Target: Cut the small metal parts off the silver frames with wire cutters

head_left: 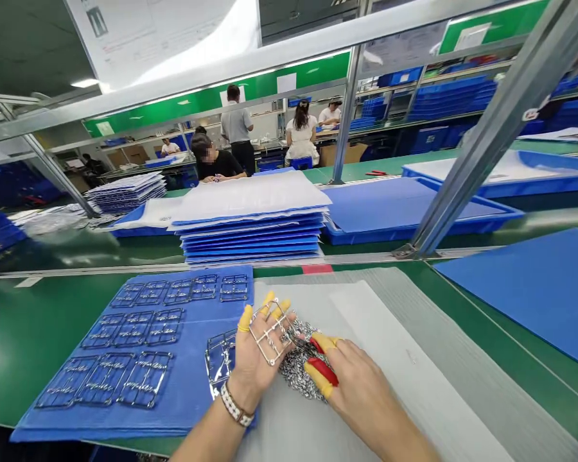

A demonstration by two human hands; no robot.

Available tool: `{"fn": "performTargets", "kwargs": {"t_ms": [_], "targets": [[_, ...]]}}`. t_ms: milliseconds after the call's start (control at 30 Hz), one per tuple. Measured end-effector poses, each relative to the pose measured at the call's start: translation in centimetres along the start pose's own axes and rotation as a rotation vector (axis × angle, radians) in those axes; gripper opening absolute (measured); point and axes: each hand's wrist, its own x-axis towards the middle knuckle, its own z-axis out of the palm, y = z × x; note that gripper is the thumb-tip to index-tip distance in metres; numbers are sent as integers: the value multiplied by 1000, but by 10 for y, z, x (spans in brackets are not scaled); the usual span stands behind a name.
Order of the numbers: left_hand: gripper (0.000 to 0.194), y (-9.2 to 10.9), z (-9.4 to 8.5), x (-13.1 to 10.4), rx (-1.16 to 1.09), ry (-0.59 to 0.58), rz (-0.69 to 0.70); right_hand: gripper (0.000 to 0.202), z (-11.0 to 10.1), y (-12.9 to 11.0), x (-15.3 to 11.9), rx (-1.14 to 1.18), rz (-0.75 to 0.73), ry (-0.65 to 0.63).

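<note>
My left hand (257, 350) is turned palm up, yellow finger cots on its fingertips. It holds a shiny chrome sprue frame (271, 330) with small parts inside its thin bars. Closed round red-handled nippers (322, 371) is my right hand (361, 385), also with yellow cots; the nippers' jaws are close to the frame's right side. Beneath both hands lies a heap of small silvery pieces (296, 375), partly covered. Just left of my left wrist, more sprue frames (216, 356) lie on a blue sheet (192, 375).
Rows of chrome sprue frames (144, 378) with script-like lettering cover the left of the blue sheet. White sheeting (390, 385) spreads under the heap. Behind stand a stack of blue and white sheets (250, 224), a blue tray (366, 234) and a metal post (486, 128). Several people work farther back.
</note>
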Motion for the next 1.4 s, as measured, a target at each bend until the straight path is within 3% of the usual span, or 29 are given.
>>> {"fn": "performTargets", "kwargs": {"t_ms": [200, 433, 900, 1167, 1400], "targets": [[50, -5, -3, -2, 80, -29, 59, 16, -3, -11, 18, -208, 96, -122], [51, -9, -4, -2, 168, -59, 63, 18, -3, -14, 22, -198, 155, -216], [43, -16, -13, -3, 404, -63, 175, 14, -5, -20, 28, -201, 185, -230], [39, -16, -10, -2, 369, -26, 185, 10, -4, -23, 29, -270, 160, -210], [44, -9, -2, -1, 176, 35, 141, 12, -8, -25, 24, -250, 157, -178]]}}
